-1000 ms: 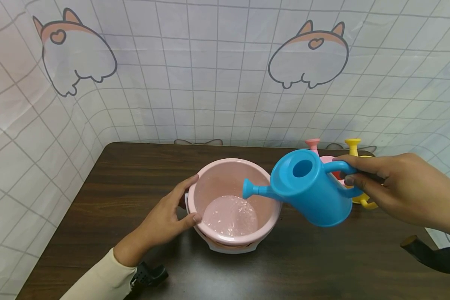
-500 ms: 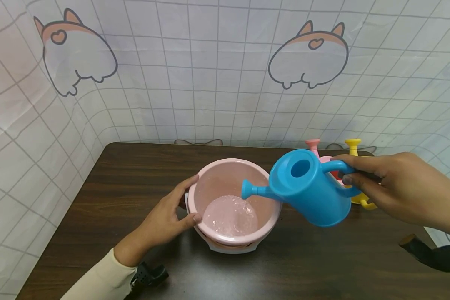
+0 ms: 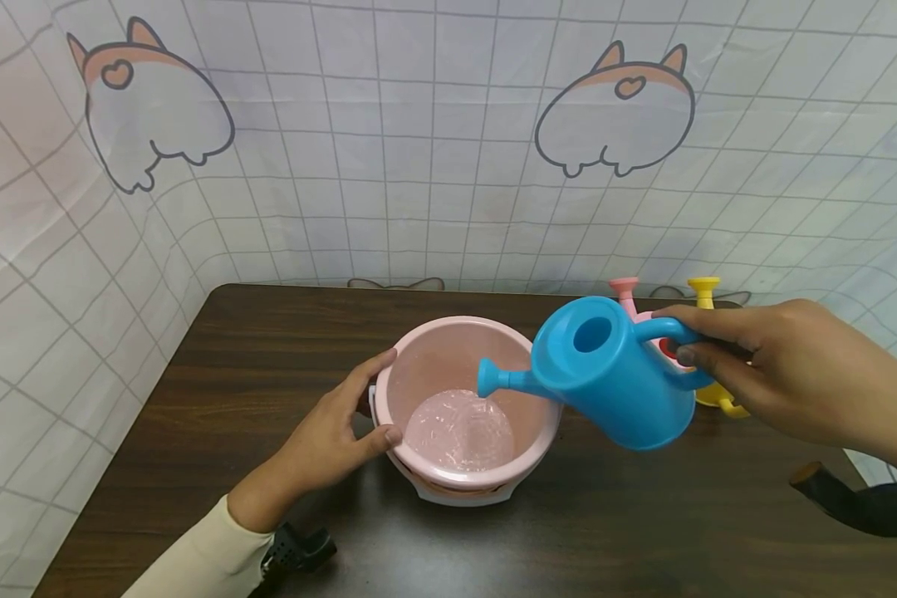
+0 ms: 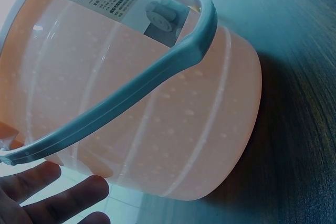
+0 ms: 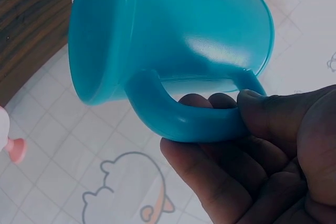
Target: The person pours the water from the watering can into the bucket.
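Observation:
My right hand [image 3: 785, 374] grips the handle of a blue watering can [image 3: 628, 399], fingers and thumb curled round it. The can is tilted, its spout [image 3: 497, 378] over a pink bucket [image 3: 459, 332] with rippling water inside. In the right wrist view the handle [image 5: 199, 123] lies between thumb and fingers. My left hand [image 3: 329, 432] rests against the bucket's left rim, thumb and index fingertips at the edge and the fingers spread. In the left wrist view the fingers [image 4: 79, 198] are extended beside the bucket's grey carrying handle [image 4: 121, 100], which hangs down its side.
A pink watering can [image 3: 623, 289] and a yellow watering can [image 3: 704, 291] stand behind the blue one, mostly hidden by it and the right hand. The dark wooden table [image 3: 284, 365] is backed by a white grid-patterned sheet [image 3: 404, 149] with cartoon prints.
The right hand and blue watering can have shifted slightly to the left, the spout reaching a little further over the bucket. Ripples in the water have changed; the left hand stays in place.

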Demonstrator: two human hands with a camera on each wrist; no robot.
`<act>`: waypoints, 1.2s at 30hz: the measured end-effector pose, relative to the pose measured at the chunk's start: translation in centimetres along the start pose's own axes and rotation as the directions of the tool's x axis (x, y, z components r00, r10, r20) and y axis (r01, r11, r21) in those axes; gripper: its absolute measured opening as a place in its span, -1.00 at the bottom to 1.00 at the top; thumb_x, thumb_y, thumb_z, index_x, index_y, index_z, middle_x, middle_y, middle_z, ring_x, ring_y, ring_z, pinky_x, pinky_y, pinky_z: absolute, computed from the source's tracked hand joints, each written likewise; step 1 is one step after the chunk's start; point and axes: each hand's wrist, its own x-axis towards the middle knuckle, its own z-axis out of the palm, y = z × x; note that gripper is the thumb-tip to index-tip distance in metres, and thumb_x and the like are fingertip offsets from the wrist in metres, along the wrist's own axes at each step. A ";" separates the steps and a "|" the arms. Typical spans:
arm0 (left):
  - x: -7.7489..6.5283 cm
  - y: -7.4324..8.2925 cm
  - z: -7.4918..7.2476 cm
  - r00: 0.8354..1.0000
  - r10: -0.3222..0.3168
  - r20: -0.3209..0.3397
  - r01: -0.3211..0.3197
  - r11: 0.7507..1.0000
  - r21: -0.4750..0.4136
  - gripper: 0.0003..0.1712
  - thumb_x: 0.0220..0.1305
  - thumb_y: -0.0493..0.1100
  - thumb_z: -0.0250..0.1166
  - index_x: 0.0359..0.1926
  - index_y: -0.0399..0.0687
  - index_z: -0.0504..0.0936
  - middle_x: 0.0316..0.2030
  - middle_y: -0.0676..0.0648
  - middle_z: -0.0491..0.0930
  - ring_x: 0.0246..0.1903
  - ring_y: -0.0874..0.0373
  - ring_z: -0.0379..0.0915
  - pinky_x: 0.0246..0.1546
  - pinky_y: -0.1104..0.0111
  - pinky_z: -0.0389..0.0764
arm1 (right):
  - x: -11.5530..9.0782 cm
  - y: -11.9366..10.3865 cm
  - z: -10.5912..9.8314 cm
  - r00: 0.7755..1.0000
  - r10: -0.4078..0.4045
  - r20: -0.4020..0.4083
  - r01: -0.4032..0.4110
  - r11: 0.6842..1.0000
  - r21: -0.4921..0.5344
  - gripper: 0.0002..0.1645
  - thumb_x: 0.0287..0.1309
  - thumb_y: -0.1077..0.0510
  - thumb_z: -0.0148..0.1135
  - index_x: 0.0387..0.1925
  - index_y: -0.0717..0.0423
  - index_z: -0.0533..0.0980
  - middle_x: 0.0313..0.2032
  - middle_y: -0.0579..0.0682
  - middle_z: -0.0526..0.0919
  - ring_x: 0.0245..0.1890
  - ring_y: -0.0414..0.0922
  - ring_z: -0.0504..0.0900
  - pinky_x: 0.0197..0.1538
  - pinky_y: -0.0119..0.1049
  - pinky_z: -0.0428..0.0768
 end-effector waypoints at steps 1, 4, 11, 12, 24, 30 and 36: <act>0.0 0.0 0.0 1.000 0.001 0.000 -0.001 1.000 -0.001 0.00 0.33 0.47 0.18 0.61 0.20 0.09 0.10 -0.05 0.52 -0.12 0.23 0.58 -0.05 0.12 0.58 | 0.1 -0.1 0.0 1.000 0.000 0.000 0.000 1.000 0.001 -0.29 -0.06 0.42 0.55 0.21 0.09 0.62 -0.36 -0.16 0.72 -0.59 -0.44 0.40 -0.59 -0.43 0.42; 0.0 0.1 0.0 1.000 0.004 0.000 -0.004 1.000 -0.005 0.01 0.33 0.47 0.18 0.61 0.18 0.09 0.11 -0.05 0.52 -0.13 0.23 0.58 -0.06 0.10 0.58 | 0.2 -0.2 -0.1 1.000 -0.003 -0.006 0.004 1.000 0.006 -0.30 -0.04 0.41 0.55 0.20 0.05 0.62 -0.40 -0.20 0.68 -0.62 -0.45 0.34 -0.61 -0.43 0.38; 0.0 0.0 0.0 1.000 -0.003 0.005 0.004 1.000 -0.019 0.00 0.33 0.44 0.21 0.61 0.20 0.08 0.14 -0.04 0.51 -0.11 0.22 0.58 -0.06 0.04 0.59 | 0.5 -0.4 -0.2 1.000 -0.024 -0.020 0.025 1.000 0.015 -0.31 -0.02 0.40 0.54 0.19 -0.03 0.63 -0.44 -0.26 0.62 -0.64 -0.45 0.28 -0.62 -0.42 0.33; -0.1 0.0 0.0 1.000 -0.006 0.007 0.006 1.000 -0.021 -0.01 0.34 0.43 0.21 0.61 0.21 0.08 0.14 -0.04 0.50 -0.11 0.22 0.58 -0.05 0.04 0.58 | 0.5 -0.4 -0.1 0.999 -0.026 -0.019 0.026 1.000 0.016 -0.30 -0.02 0.39 0.54 0.20 -0.04 0.63 -0.43 -0.26 0.63 -0.64 -0.45 0.29 -0.61 -0.42 0.34; 0.0 -0.1 0.1 1.000 -0.003 0.002 0.003 1.000 -0.016 -0.02 0.34 0.40 0.23 0.61 0.21 0.08 0.15 -0.04 0.51 -0.11 0.22 0.58 -0.06 0.06 0.59 | 0.9 -0.4 0.1 0.998 -0.062 -0.019 0.062 0.998 0.006 -0.29 -0.06 0.41 0.55 0.19 0.00 0.63 -0.34 -0.20 0.68 -0.60 -0.45 0.33 -0.58 -0.43 0.38; 0.0 -0.1 0.1 1.000 0.002 0.004 -0.002 1.000 -0.012 -0.02 0.35 0.40 0.22 0.61 0.17 0.08 0.14 -0.06 0.52 -0.12 0.21 0.58 -0.07 0.07 0.59 | 1.1 -0.4 0.1 0.997 -0.075 -0.025 0.075 0.997 0.010 -0.27 -0.08 0.41 0.56 0.19 0.02 0.63 -0.31 -0.19 0.68 -0.58 -0.44 0.35 -0.57 -0.43 0.39; 0.0 0.0 0.1 1.000 0.008 0.000 -0.008 1.000 -0.014 -0.02 0.35 0.42 0.20 0.60 0.13 0.10 0.14 -0.08 0.53 -0.13 0.21 0.58 -0.07 0.06 0.59 | 1.1 -0.4 0.2 0.998 -0.068 -0.019 0.067 0.998 -0.008 -0.29 -0.07 0.40 0.56 0.19 0.07 0.62 -0.25 -0.12 0.72 -0.54 -0.39 0.41 -0.55 -0.42 0.41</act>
